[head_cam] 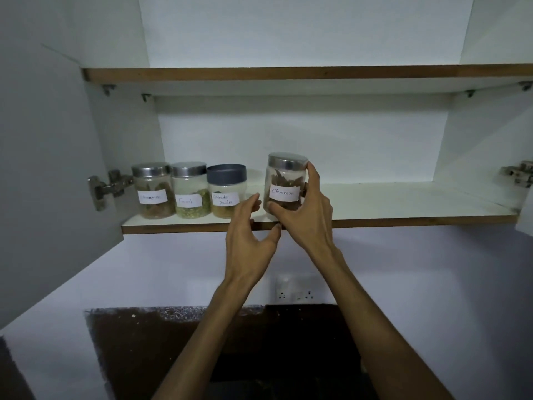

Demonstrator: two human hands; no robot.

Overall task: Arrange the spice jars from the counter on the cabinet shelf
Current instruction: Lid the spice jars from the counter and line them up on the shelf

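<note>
1. Nearest the camera, two bare forearms reach up and forward over a dark counter with a speckled back edge.
2. On the white wall behind the counter sits a white socket plate, between the two forearms.
3. The left hand is raised just before the front edge of the lower shelf. Its fingers are spread and loosely curved, holding nothing; the fingertips are near the coriander jar, but contact cannot be told.
4. The right hand grips the cinnamon jar, thumb low at the front of the glass and fingers wrapped round its right side up to the steel lid. The jar is at the front of the lower shelf, tilted slightly; whether its base rests on the board cannot be told.
5. Left of it, set apart by a gap, three jars stand upright in a close row on the same shelf: the coriander jar with a dark lid, the fennel jar with a steel lid, and a leftmost jar whose label is unreadable.
6. A hinge holds the open cabinet door at the left.
7. Above, the upper shelf spans the cabinet.
</note>
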